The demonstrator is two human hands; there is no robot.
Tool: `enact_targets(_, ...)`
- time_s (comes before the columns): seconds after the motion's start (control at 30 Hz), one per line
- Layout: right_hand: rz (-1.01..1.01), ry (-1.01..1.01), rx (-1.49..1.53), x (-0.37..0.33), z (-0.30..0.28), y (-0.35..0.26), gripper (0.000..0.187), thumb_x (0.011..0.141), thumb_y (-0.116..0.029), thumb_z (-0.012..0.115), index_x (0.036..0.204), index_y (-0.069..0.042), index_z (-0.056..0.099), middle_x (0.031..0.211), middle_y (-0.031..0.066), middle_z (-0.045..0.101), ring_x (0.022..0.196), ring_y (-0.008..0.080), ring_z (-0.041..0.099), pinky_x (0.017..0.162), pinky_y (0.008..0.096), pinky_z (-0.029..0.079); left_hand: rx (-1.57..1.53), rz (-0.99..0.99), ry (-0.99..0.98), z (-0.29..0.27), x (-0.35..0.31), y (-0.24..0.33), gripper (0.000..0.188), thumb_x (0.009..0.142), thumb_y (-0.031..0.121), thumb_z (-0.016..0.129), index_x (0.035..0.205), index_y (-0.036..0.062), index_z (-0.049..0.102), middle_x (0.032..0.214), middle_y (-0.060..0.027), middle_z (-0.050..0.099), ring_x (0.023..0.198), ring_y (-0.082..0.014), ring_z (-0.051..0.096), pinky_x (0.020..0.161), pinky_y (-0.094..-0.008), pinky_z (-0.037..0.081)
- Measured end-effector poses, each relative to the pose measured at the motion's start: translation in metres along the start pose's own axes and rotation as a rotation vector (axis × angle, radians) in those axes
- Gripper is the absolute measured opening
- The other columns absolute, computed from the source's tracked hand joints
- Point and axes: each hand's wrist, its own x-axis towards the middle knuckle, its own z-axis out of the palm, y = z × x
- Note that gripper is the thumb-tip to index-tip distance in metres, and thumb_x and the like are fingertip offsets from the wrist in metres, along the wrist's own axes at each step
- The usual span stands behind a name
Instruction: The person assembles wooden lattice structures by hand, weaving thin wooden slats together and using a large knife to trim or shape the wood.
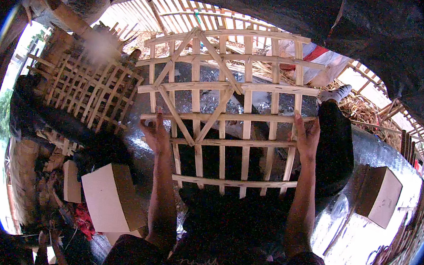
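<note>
A lattice panel (246,130) of pale bamboo or wooden slats stands tilted up in front of my body. Its crossing strips form open squares, and slanted strips make a diamond shape on its left half. At the panel's left edge, my left hand (157,135) is closed round the end of a cross slat, thumb pointing up. My right hand (306,139) grips the opposite edge at about the same height, its thumb lying along the upright slat. The curled fingers of both hands are partly hidden. The panel's lower end reaches close to my dark clothing.
More lattice panels (92,90) are piled at the left. Cardboard boxes stand at the lower left (104,199) and right (380,195). My bent leg in dark trousers (334,147) lies beside the panel's right edge. Shiny sheeting (358,238) covers the ground; straw (365,112) lies beyond.
</note>
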Motion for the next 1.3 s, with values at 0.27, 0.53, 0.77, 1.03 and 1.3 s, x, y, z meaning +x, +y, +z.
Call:
enact_targets(0.27, -0.026, -0.018, -0.08, -0.003, 0.005, -0.008, 0.028, 0.09, -0.026, 0.063, 0.103, -0.004, 0.051, 0.071, 0.004, 0.059, 0.047, 0.0117, 0.056, 0.041, 0.0272, 0.046, 0.047, -0.027, -0.039, -0.005, 0.007, -0.007, 0.072, 0.081, 0.042, 0.071, 0.129, 0.0037, 0.033, 0.115, -0.0183, 0.056, 0.104, -0.0256, 0.054, 0.093, -0.0349, 0.041)
enact_targets(0.53, -0.302, 0.147, -0.14, 0.005, 0.005, 0.017, 0.036, 0.09, -0.029, 0.063, 0.11, -0.002, 0.051, 0.086, 0.0044, 0.061, 0.066, 0.0128, 0.059, 0.057, 0.028, 0.05, 0.099, -0.087, 0.002, 0.002, -0.012, 0.027, 0.083, 0.085, 0.044, 0.065, 0.143, 0.0048, 0.019, 0.12, -0.0224, 0.056, 0.111, -0.0303, 0.054, 0.096, -0.0385, 0.039)
enact_targets(0.77, 0.156, 0.04, 0.104, -0.002, 0.004, 0.002, 0.046, 0.093, -0.042, 0.055, 0.111, -0.001, 0.048, 0.095, 0.0061, 0.057, 0.088, 0.0148, 0.054, 0.085, 0.0291, 0.044, -0.047, -0.082, -0.061, -0.003, -0.004, 0.008, 0.069, 0.095, 0.037, 0.052, 0.146, 0.0088, 0.015, 0.123, -0.0248, 0.052, 0.112, -0.0294, 0.051, 0.096, -0.0359, 0.037)
enact_targets(1.03, 0.102, 0.134, -0.036, -0.001, 0.002, 0.011, 0.067, 0.094, -0.041, 0.052, 0.143, -0.005, 0.024, 0.139, 0.017, 0.036, 0.128, 0.0229, 0.036, 0.103, 0.0304, 0.032, -0.207, -0.095, -0.083, 0.0, 0.005, -0.017, 0.07, 0.096, 0.032, 0.052, 0.145, 0.0095, 0.008, 0.127, -0.0243, 0.048, 0.111, -0.0298, 0.049, 0.095, -0.0372, 0.037)
enact_targets(1.3, -0.228, 0.005, 0.046, 0.027, -0.048, 0.091, 0.064, 0.1, -0.029, 0.04, 0.147, -0.003, 0.005, 0.151, 0.0147, 0.022, 0.138, 0.0264, 0.021, 0.111, 0.0375, 0.024, -0.219, -0.059, -0.127, 0.016, 0.004, -0.043, 0.07, 0.095, 0.035, 0.053, 0.145, 0.0074, 0.012, 0.123, -0.0209, 0.054, 0.112, -0.0262, 0.051, 0.094, -0.0352, 0.038)
